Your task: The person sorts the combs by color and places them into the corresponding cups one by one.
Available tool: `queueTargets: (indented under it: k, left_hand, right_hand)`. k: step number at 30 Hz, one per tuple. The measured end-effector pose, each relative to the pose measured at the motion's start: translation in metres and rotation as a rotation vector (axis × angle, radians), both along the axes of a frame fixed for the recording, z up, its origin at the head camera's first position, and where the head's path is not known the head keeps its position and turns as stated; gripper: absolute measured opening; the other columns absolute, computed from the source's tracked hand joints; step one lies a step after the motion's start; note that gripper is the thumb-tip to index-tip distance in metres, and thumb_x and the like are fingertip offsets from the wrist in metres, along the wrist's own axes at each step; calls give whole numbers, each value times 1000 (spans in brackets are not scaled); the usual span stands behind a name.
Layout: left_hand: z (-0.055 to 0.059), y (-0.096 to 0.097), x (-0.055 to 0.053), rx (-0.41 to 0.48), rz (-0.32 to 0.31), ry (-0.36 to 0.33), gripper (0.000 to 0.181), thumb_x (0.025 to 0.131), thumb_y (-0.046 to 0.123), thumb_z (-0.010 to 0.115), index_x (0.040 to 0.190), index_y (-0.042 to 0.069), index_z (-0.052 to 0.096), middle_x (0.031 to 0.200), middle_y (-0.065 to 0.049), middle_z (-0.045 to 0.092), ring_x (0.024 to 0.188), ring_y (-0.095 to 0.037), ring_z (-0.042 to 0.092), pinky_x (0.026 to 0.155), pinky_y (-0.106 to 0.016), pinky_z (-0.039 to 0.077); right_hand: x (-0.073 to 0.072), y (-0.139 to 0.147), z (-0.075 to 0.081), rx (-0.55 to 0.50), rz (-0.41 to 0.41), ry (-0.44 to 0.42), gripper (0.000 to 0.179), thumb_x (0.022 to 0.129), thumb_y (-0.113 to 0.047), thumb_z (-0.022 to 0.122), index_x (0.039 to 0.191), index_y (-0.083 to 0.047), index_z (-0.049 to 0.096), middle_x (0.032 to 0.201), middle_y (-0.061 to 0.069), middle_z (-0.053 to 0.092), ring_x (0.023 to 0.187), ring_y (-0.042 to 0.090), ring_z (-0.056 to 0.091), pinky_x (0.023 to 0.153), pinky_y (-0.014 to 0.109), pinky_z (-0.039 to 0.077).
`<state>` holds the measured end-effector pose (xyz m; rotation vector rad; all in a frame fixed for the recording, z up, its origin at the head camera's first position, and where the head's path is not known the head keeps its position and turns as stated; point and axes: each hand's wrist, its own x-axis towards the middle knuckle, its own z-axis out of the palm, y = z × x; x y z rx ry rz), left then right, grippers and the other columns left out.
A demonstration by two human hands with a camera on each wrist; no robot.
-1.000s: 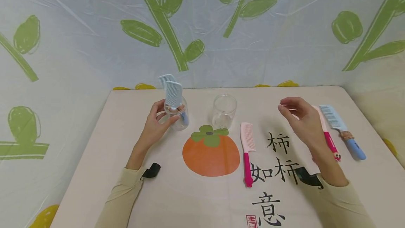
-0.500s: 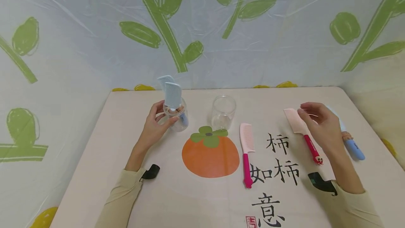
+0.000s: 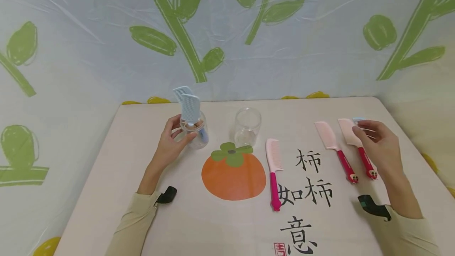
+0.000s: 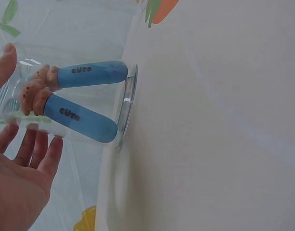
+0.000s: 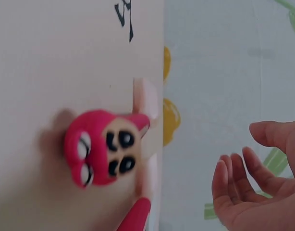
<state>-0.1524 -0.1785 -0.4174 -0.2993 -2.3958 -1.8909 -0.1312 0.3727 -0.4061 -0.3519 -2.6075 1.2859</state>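
Note:
My left hand [image 3: 167, 145] grips a clear glass jar [image 3: 204, 130] at the back left, thumb on one side and fingers on the other. Two light-blue combs [image 3: 190, 109] stand in it, teeth up. The left wrist view shows their blue handles [image 4: 92, 74] through the glass. My right hand [image 3: 385, 149] hovers at the right, fingers loosely bent and holding nothing. Below it lies another blue comb [image 3: 357, 119], mostly hidden by the hand. Just left of that hand lie two pink combs [image 3: 326, 134] with red handles; one handle's face-shaped end [image 5: 102, 149] fills the right wrist view.
A second clear jar [image 3: 247, 123] stands upright at the back middle. A third pink comb [image 3: 274, 157] lies beside the printed orange persimmon [image 3: 234, 181]. A patterned sheet [image 3: 284, 62] rises behind the table's back edge.
My right hand has moved rightward across the pink combs to the blue comb, uncovering both pink ones. The left hand stays on its jar. The head view has shifted slightly.

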Motion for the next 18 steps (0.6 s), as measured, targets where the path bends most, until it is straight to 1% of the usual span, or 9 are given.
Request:
queueTargets:
  k: [3, 5, 8, 10, 12, 14, 16, 18]
  left_hand:
    - [0, 0, 0, -3, 1, 0, 71, 93, 1, 73, 151, -4, 33, 145, -23, 43, 132, -36, 41, 118, -56, 34]
    - [0, 1, 0, 0, 3, -1, 70, 93, 0, 73, 151, -3, 33, 145, -22, 43, 132, -35, 41, 118, -55, 34]
    - [0, 1, 0, 0, 4, -3, 71, 93, 0, 73, 151, -3, 33, 145, -22, 43, 132, -35, 41, 118, -54, 34]
    - [0, 1, 1, -1, 3, -3, 70, 93, 0, 73, 151, -3, 33, 145, -22, 43, 133, -35, 41, 118, -53, 35]
    - [1, 1, 1, -5, 2, -5, 71, 94, 1, 73, 152, -3, 33, 146, -22, 42, 133, -35, 41, 118, -52, 35]
    - [1, 1, 1, -9, 1, -9, 71, 94, 1, 73, 152, -3, 33, 147, -22, 42, 134, -36, 41, 118, -51, 35]
    - [2, 1, 1, -12, 2, -11, 71, 94, 1, 73, 152, -3, 33, 147, -22, 42, 134, -35, 40, 118, -52, 35]
    - [2, 1, 0, -12, 3, -7, 71, 94, 1, 73, 152, -4, 32, 146, -22, 42, 134, -35, 41, 118, -52, 34]
  right_hand:
    - [2, 8, -2, 5, -28, -55, 40, 103, -42, 59, 139, -24, 54, 121, -19, 49, 105, -7, 44, 76, -2, 40]
    - [2, 13, -3, 3, -44, -79, 42, 103, -43, 58, 140, -23, 53, 123, -17, 50, 107, -3, 44, 75, -2, 40]
    - [2, 21, -4, 4, -69, -125, 47, 103, -47, 56, 143, -22, 51, 129, -9, 50, 118, 11, 47, 73, -1, 41]
    - [3, 26, -5, 9, -88, -162, 49, 103, -50, 55, 143, -23, 50, 136, -1, 49, 127, 22, 46, 73, 0, 42]
    - [3, 30, -6, 19, -99, -190, 51, 102, -51, 54, 144, -22, 49, 142, 7, 46, 130, 30, 43, 73, 1, 42]
    - [3, 34, -6, 23, -108, -212, 53, 102, -52, 54, 145, -22, 47, 146, 12, 43, 132, 33, 41, 73, 1, 43]
    - [3, 38, -7, 27, -113, -224, 58, 103, -52, 53, 149, -18, 46, 150, 17, 40, 132, 35, 41, 72, 1, 44]
    - [3, 42, -7, 24, -121, -236, 63, 103, -52, 52, 153, -15, 42, 152, 20, 37, 132, 36, 40, 69, 1, 44]
